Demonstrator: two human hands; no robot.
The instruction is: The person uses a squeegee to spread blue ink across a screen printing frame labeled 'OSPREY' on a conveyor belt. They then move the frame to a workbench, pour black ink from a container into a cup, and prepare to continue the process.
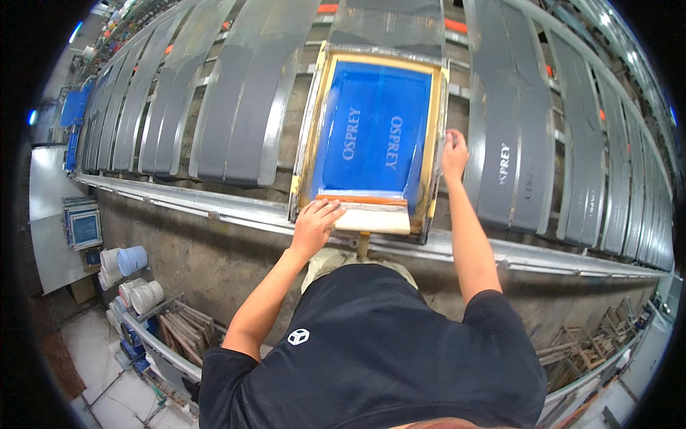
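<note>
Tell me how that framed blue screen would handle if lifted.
The framed blue screen would probably stay stiff at its edges, since a rigid-looking rectangular frame surrounds it. The flat blue sheet seems thin and taut, so it might be fragile if poked. The squeegee-like bar lying across its near end could slide if tilted.

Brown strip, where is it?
In the head view, the brown strip crosses the near end of the blue screen, the left hand at its left end.
</note>
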